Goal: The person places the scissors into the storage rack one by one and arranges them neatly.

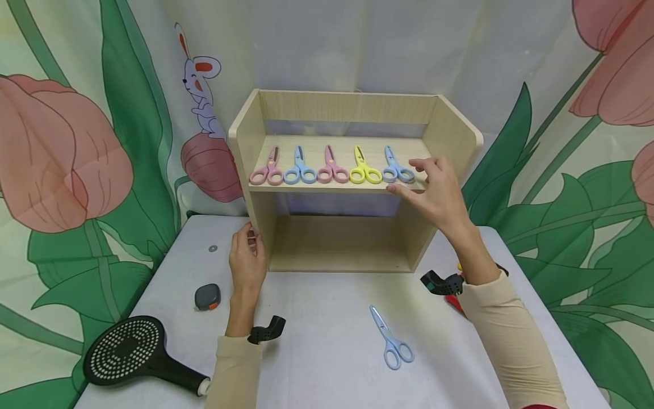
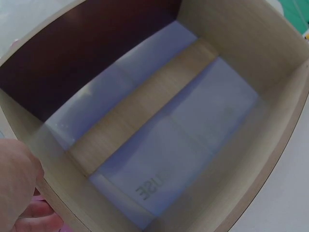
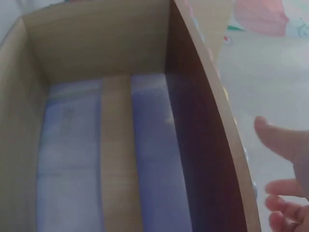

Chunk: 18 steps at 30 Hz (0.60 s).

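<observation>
A pale wooden two-tier shelf (image 1: pixel 337 258) stands on the table. On its upper board lies a row of scissors, tips to the back: pink scissors (image 1: pixel 267 170), blue scissors (image 1: pixel 299 170), pink scissors (image 1: pixel 332 170), yellow scissors (image 1: pixel 364 170) and blue scissors (image 1: pixel 395 170). Beside that last pair is my right hand (image 1: pixel 434 190), thumb and fingers spread apart at the board's front edge with nothing between them. My left hand (image 1: pixel 247 258) rests against the shelf's left side panel, fingers loosely bent. Another pair of blue scissors (image 1: pixel 392 339) lies on the table in front.
At the left lie a black shower head (image 1: pixel 128 352), a dark tape measure (image 1: pixel 207 296) and a small grey disc (image 1: pixel 213 248). A red object (image 1: pixel 455 304) is partly hidden under my right forearm. A printed curtain (image 1: pixel 317 51) hangs behind the shelf.
</observation>
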Tool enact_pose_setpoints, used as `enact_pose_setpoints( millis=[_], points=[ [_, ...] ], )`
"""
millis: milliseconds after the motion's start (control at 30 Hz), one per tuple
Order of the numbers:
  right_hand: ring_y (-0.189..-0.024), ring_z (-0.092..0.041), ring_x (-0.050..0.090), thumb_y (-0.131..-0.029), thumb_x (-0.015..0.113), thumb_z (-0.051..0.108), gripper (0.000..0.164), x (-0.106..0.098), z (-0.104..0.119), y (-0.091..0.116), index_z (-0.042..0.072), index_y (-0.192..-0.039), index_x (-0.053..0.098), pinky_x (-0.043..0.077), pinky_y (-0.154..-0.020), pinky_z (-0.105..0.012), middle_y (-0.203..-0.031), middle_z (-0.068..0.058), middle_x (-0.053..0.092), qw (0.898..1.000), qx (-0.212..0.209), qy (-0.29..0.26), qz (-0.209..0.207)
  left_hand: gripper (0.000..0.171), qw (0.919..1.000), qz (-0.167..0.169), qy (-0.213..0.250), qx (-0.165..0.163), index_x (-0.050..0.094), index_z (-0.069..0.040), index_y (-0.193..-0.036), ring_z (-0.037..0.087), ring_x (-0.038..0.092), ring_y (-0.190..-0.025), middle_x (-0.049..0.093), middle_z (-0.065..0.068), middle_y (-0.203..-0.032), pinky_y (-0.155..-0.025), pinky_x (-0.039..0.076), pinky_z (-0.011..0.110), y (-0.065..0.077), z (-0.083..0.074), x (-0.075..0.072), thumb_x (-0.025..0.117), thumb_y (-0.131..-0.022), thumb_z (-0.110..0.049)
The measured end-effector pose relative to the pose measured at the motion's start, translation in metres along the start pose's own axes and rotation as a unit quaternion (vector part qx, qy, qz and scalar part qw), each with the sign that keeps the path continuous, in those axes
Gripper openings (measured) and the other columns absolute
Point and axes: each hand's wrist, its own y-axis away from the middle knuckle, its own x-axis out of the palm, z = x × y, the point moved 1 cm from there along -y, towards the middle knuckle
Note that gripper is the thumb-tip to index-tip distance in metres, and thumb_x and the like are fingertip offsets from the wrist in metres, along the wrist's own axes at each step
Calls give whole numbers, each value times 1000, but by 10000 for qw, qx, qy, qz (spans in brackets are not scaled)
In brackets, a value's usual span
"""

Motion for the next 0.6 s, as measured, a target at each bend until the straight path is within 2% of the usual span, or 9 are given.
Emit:
enact_pose_setpoints(
  millis=[100,233,433,600],
  points=[
    [-112,-35,46,-77,86,30,71,4,-1,17,-3,-133,59,38,-84,-42,-121,-24,53,9981,-478,-46,-375,35,10000,-5,-13,13,54,4,-133,36,67,-97,60,26,-111,-80,63,46,0,0,0,58,-100,-7],
    [-114,-35,48,-72,89,31,74,14,-7,41,-2,-131,59,40,-87,-46,-119,-22,54,9942,-967,-11,-476,35,10000,-23,-11,31,54,4,-133,36,68,-97,60,26,-111,-80,63,46,0,0,0,58,-99,-7],
    [-113,-33,51,-67,91,32,78,35,-26,86,0,-131,59,45,-93,-48,-120,-18,57,9904,-1379,58,-37,35,10000,-51,15,61,55,4,-132,36,68,-96,61,26,-110,-79,63,45,-1,0,0,58,-99,-6],
    [-114,-26,53,-69,89,36,78,60,-46,140,6,-135,58,51,-92,-48,-124,-11,58,9903,-1266,38,571,35,10000,-40,37,53,55,3,-132,36,68,-96,61,26,-110,-79,63,45,0,1,0,58,-99,-6]
  ],
)
